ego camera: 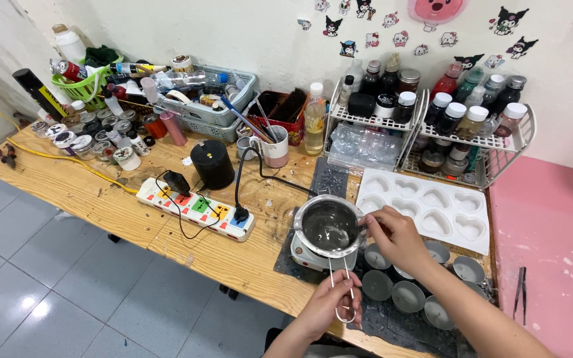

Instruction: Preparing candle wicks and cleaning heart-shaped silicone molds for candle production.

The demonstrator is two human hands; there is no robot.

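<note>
The left hand [329, 306] pinches the wire handle [343, 292] of a metal pot [329, 227] on a small heater [310, 255], table centre. The right hand [396, 235], at the pot's three o'clock, closes its fingers on a thin stick, barely visible. This looks like stirring melted wax; pouring next would call for a steady lift. Empty tins [409, 295] wait at five o'clock.

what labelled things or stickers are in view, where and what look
Cartoon stickers: back wall, small black, white and pink figures.
Oil bottle: left of the wire rack, tall, clear, yellowish, pale label.
Black tube: table's far left, leaning, yellow label.
Spray can: green basket, red and silver.
</note>
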